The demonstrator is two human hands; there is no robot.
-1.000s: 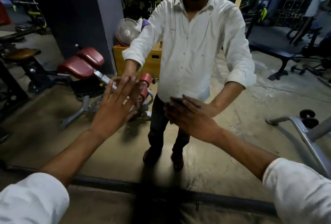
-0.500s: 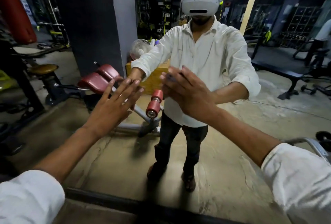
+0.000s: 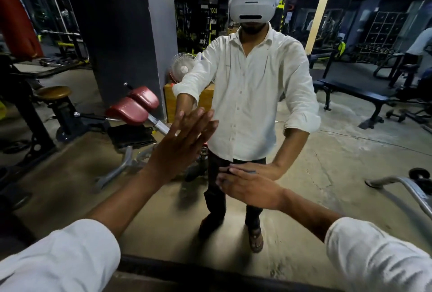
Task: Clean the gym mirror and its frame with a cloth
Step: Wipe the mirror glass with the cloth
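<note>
Facing the gym mirror point(image 3: 346, 156) close up, with its dark frame point(image 3: 191, 268) running along the bottom edge of the view. Pressing the left hand point(image 3: 180, 147) flat on the glass, fingers point(image 3: 198, 120) straight and spread, holding nothing, tips meeting their own reflection beside a red padded bench point(image 3: 133, 107) and a small fan point(image 3: 182, 67) mirrored behind. Laying the right hand point(image 3: 250, 186) palm-down on the glass lower and further right, fingers nearly straight and relaxed, not curled round anything, over a thin dark sliver, seemingly the cloth point(image 3: 250, 171), peeping out at the fingertips and otherwise hidden
</note>
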